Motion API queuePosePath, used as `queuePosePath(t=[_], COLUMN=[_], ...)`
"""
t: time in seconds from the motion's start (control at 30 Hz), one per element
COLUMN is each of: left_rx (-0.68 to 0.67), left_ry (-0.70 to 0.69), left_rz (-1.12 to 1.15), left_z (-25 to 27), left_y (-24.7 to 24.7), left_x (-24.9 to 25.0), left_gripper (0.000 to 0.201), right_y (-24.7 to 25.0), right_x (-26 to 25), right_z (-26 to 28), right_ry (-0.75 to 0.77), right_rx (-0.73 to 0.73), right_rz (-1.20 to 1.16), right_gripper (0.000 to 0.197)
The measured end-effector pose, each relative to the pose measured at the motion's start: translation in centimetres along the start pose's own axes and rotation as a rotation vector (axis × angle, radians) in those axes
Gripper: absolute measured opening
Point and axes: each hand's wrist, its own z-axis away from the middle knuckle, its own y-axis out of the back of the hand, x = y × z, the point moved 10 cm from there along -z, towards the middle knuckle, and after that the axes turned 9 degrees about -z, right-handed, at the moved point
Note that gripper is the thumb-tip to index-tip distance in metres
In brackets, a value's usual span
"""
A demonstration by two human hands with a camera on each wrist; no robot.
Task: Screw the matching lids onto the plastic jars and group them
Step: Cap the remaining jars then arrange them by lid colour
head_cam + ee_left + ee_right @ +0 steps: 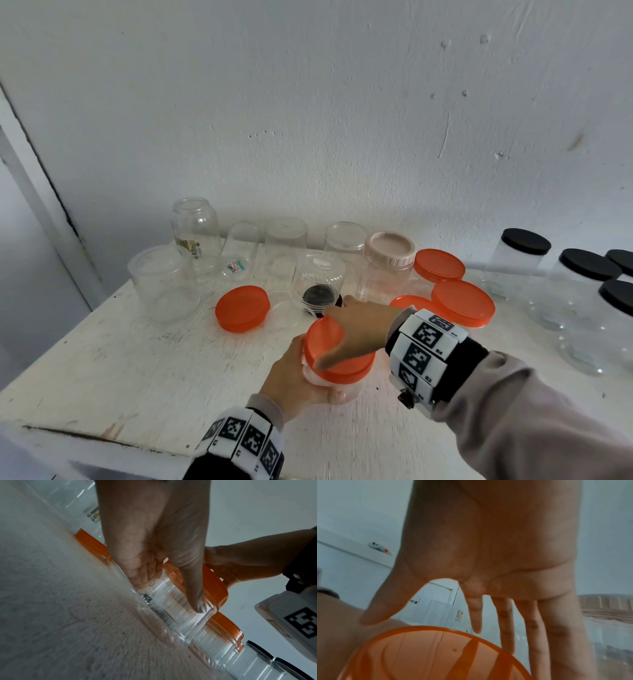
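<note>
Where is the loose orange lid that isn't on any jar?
In the head view the loose orange lid lies flat on the white table, left of centre. It sits between the big empty jar at its left and the upside-down jar at its right.

A scuffed white table (102,370) stands against a pitted pale wall (342,102).

Clear plastic jar (337,385) near the table's front edge, upright, orange lid (334,351) seated on its mouth. Loose orange lid (241,308) flat toward mid-table, left of centre. Three more orange-lidded jars (462,303) clustered right of centre. Row of clear open jars (195,226) along the back edge, one large clear jar (162,282) at the left end, a beige-lidded jar (388,253) among them. Black-lidded clear jars (525,241) grouped at the right edge.
</note>
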Motion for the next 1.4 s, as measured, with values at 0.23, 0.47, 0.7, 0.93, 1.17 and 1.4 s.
queuePosePath(t=[0.23,0.47,0.7,0.93,1.17,1.4], left_rx=[-0.009,-0.004,-0.001,-0.002,-0.005,-0.012], left_ry=[0.026,0.016,0.023,0.019,0.037,0.037], left_rz=[-0.027,-0.02,-0.046,-0.019,-0.034,-0.04], left_z=[0.0,0.2,0.0,-0.2,-0.1,0.0], left_y=[0.0,0.0,0.0,-0.1,-0.1,-0.1], left_x=[0.1,0.3,-0.1,-0.3,-0.3,0.1], left_gripper=[0.099,0.098,0.1,0.1,0.102,0.1], right_y=[-0.6,-0.5,-1.0,-0.7,-1.0,-0.7], right_x=[-1.4,-0.6,-0.9,-0.3,-0.9,-0.7], right_z=[0.6,-0.1,0.4,0.1,0.4,0.2], right_ry=[0.107,0.024,0.09,0.028,0.053,0.058], right_rx=[-0.107,-0.008,-0.128,-0.006,-0.086,-0.022], right_rz=[0.039,0.028,0.021,0.004,-0.001,-0.013], right_gripper=[0.093,0.094,0.1,0.098,0.1,0.093])
